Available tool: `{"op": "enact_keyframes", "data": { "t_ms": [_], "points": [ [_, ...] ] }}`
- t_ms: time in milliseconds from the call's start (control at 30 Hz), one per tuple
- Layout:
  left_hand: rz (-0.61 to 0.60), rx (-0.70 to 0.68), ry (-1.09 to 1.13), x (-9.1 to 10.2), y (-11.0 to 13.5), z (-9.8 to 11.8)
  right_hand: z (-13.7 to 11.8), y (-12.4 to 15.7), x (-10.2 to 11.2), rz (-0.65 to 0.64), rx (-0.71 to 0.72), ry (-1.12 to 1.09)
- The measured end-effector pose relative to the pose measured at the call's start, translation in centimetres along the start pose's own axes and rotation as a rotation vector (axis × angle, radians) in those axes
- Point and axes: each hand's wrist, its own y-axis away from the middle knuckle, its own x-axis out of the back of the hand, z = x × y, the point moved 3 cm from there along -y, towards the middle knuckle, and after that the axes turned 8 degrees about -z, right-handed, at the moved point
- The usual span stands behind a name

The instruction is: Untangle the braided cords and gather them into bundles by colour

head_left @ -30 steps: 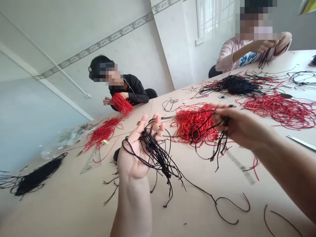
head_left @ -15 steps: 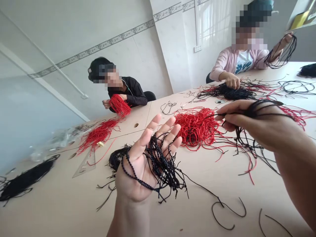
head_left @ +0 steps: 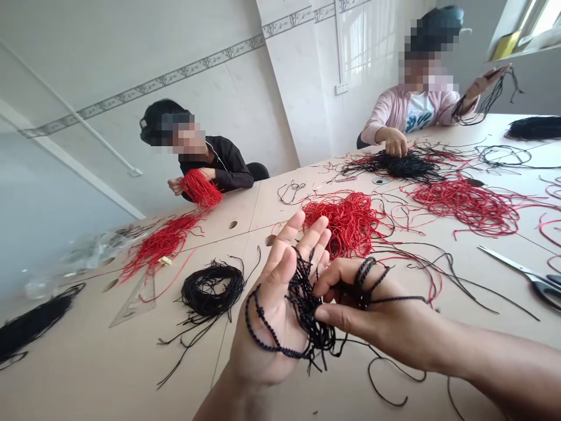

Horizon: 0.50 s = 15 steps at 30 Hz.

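Observation:
My left hand (head_left: pixel 272 324) is palm up with its fingers stretched, and a bundle of black braided cords (head_left: pixel 303 286) lies across it. One braided loop hangs round the thumb. At the bundle, my right hand (head_left: pixel 388 313) has its thumb and fingers pinched together on black cord. More black cord (head_left: pixel 364 272) is wound over the right hand's fingers. What lies inside the pinch is partly hidden. Behind the two hands is a tangled pile of red cords (head_left: pixel 348 216). Left of my left hand rests a coiled ring of black cords (head_left: pixel 193 286).
Scissors (head_left: pixel 532 275) lie at the right, near more red cord (head_left: pixel 473 204). A clear set square (head_left: pixel 135 301) and black cord bundle (head_left: pixel 39 321) are at the left. Across the table, one person (head_left: pixel 228 161) holds red cords; another (head_left: pixel 381 120) handles black cords.
My right hand has come down and left from above the red pile to the bundle on my left palm. The view has shifted, showing the scissors and the whole black ring.

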Motion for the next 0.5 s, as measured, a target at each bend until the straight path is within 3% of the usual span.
{"op": "enact_keyframes", "data": {
  "t_ms": [133,300,367,500],
  "points": [
    [0.007,0.017,0.023,-0.2,-0.1,0.4,-0.5,-0.1,1.2,0.011,-0.015,-0.034],
    [-0.025,0.072,0.058,0.1,0.0,1.5,-0.7,-0.9,3.3,0.023,-0.021,-0.519],
    [-0.044,0.074,0.078,0.3,0.1,1.7,-0.7,-1.0,4.1,0.066,-0.017,-0.616],
    [-0.031,0.065,0.116,0.4,0.1,1.7,-1.4,-0.5,3.9,0.056,0.053,-0.487]
  ]
}}
